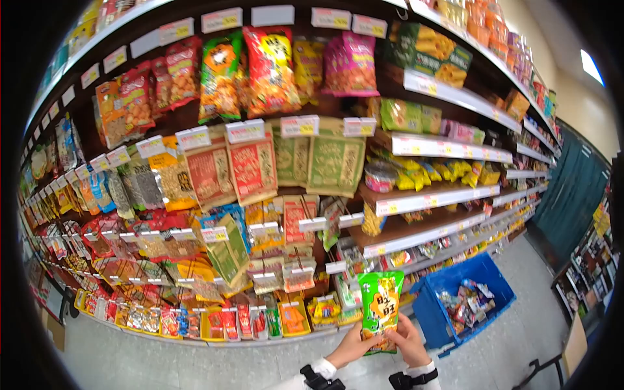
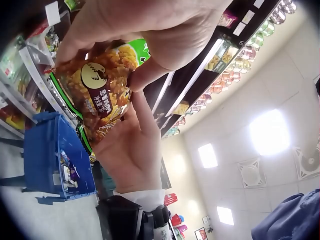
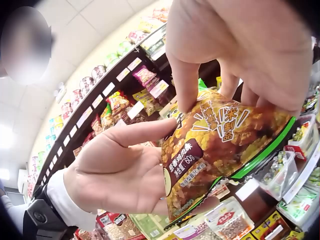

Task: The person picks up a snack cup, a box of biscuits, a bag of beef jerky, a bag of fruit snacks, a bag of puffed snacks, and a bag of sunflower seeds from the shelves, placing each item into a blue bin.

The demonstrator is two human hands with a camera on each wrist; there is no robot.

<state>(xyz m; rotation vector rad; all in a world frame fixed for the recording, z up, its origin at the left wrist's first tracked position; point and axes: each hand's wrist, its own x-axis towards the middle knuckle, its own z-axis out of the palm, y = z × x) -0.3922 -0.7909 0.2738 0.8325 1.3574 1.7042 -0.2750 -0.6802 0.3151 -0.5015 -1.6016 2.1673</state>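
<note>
A green snack bag (image 1: 381, 302) with orange food pictures stands upright in the head view, held low by both hands. My left hand (image 1: 353, 344) grips its left side and my right hand (image 1: 407, 341) its right side, thumbs on the front. In the left wrist view, the left hand (image 2: 150, 30) reaches over the bag (image 2: 100, 87) from above, the right hand (image 2: 132, 145) beneath it. The right wrist view shows the right hand (image 3: 245, 50) pinching the bag's upper edge (image 3: 220, 135), while the left hand (image 3: 120, 170) lies against its side; some fingertips are hidden behind it.
Shelves with price tags (image 1: 448, 148) and hanging snack packs (image 1: 273, 71) fill the front and left. A blue basket (image 1: 429, 312) with small packets inside stands on the grey floor (image 1: 227, 364), right of the hands. A dark curtain (image 1: 564, 182) hangs farther right.
</note>
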